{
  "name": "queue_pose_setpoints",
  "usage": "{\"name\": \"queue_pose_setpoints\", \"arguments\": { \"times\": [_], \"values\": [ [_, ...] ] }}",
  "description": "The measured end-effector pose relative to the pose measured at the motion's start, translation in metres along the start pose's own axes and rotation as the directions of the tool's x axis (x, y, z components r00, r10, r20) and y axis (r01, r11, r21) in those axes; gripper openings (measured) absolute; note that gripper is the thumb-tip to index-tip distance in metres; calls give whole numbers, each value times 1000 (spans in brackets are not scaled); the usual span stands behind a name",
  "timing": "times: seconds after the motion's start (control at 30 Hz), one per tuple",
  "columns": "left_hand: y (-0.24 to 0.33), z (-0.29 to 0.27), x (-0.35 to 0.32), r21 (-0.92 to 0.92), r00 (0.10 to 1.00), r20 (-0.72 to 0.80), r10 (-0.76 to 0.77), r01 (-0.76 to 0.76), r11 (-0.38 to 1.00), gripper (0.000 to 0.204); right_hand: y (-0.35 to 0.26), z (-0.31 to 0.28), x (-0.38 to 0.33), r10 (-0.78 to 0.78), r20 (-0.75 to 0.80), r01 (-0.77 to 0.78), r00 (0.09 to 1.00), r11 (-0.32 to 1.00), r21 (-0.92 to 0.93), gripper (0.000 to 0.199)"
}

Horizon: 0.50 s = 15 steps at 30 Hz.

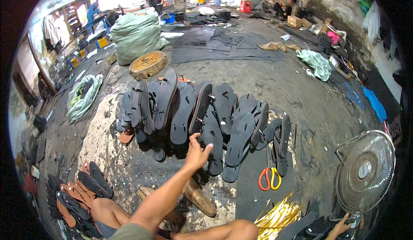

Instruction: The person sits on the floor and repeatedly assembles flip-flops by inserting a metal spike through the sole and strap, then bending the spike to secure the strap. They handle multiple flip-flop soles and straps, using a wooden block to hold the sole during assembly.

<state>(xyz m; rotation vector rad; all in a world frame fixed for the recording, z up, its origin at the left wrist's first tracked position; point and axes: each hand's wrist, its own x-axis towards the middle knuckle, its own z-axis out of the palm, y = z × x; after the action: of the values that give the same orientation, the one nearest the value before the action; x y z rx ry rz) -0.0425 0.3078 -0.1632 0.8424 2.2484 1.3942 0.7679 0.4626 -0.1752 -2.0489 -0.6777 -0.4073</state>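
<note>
Several dark sandals (183, 115) stand and lean in a row on the floor in front of me. My left hand (198, 154) reaches to the row with its thumb and index finger apart. Its fingertips are at the lower end of a tilted black sandal (201, 109), and nothing shows gripped between them. A flat black sandal (212, 139) lies just right of that hand. At the lower right edge, my right hand (340, 226) is at the base of a round metal fan (365, 171), fingers stretched out. Part of this hand is cut off by the picture's edge.
Scissors (269, 179) with red and yellow handles lie right of centre. Below them are gold strips (277, 216). Wooden shoe lasts (199, 199) lie by my legs. More brown and black sandals (77, 192) are at left. Beyond stand a round wooden block (148, 64) and a green sack (135, 36).
</note>
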Motion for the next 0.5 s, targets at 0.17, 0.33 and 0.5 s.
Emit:
{"name": "queue_pose_setpoints", "arguments": {
  "times": [0.17,0.33,0.5],
  "values": [
    [-9,12,2,44,977,-116,178,-174,984,66,-75,-99,-155,-90,480,-142,873,893,427,55],
    [43,-103,-65,-669,938,339,-67,291,684,68,-232,-180,-327,-251,780,-385,573,758,527,44],
    [64,-191,-189,-342,775,622,108,145,928,70,-315,-287,-461,-632,648,-643,-424,715,276,50]
  ]
}}
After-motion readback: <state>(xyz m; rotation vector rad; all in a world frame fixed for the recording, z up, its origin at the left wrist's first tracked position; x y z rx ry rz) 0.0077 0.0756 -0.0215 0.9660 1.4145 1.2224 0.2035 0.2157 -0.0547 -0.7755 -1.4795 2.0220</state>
